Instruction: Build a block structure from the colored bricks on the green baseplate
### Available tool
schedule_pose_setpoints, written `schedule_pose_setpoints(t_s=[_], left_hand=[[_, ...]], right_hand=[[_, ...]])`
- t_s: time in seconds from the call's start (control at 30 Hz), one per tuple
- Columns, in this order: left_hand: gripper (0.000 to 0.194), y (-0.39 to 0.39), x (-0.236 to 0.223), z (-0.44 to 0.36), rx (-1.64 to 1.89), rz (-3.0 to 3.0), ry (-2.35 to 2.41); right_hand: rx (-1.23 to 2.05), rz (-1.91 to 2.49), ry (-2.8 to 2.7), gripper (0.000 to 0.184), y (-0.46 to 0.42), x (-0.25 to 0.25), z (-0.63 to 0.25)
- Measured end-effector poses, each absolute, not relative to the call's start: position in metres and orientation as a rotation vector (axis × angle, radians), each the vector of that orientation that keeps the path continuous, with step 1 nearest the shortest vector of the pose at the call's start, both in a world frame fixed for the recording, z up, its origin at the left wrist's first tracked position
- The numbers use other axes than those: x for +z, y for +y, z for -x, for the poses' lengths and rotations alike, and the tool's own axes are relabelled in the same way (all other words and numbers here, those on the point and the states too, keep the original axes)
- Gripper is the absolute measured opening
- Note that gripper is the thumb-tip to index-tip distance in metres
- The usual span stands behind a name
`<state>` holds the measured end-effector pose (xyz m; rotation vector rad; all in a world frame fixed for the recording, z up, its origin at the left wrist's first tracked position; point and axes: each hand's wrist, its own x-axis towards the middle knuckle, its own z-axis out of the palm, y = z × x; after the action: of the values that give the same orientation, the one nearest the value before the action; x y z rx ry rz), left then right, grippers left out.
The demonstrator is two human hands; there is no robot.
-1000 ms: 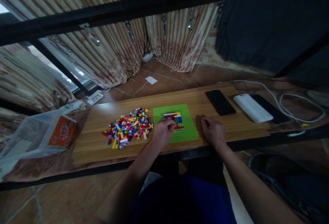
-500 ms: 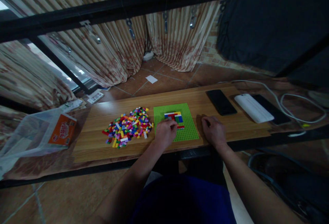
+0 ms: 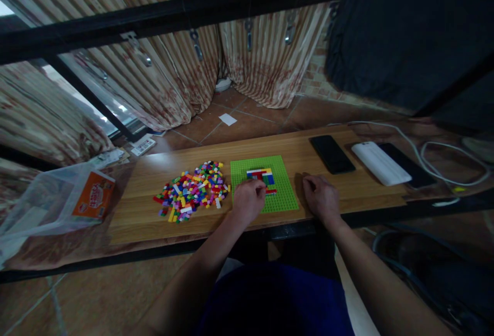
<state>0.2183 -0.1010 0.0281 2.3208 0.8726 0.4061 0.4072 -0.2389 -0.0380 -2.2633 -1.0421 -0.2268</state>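
Observation:
A green studded baseplate (image 3: 283, 199) lies on the wooden board, with a small frame of red, white, blue and yellow toy bricks (image 3: 266, 172) built on it. My left hand (image 3: 249, 198) rests over the baseplate's left half, its fingers pinched together at the near side of the bricks. Whatever sits between those fingertips is hidden, and the hand covers part of the build. Just right of the baseplate, my right hand (image 3: 321, 194) lies on the board with its fingers curled in; no brick shows in it. Left of the baseplate spreads a pile of loose coloured bricks (image 3: 193, 189).
A black phone (image 3: 332, 154) lies beyond my right hand. Farther right are a white power bank (image 3: 381, 163), a dark flat device (image 3: 409, 166) and a white cable (image 3: 455, 179). At the left stands a clear plastic box (image 3: 46, 192) with an orange label. All the work lies on a wooden board (image 3: 142, 228).

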Motion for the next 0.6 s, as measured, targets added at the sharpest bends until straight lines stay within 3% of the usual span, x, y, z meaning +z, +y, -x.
schedule_pose_setpoints(t_s=[0.3, 0.6], left_hand=[[0.025, -0.097, 0.023, -0.210, 0.440, -2.327, 0.881], [0.033, -0.115, 0.020, -0.198, 0.404, -2.765, 0.653]], right_hand=[[-0.223, 2.260, -1.036, 0.037, -0.240, -0.038, -0.407], [-0.229, 2.252, -1.030, 0.037, -0.240, -0.039, -0.408]])
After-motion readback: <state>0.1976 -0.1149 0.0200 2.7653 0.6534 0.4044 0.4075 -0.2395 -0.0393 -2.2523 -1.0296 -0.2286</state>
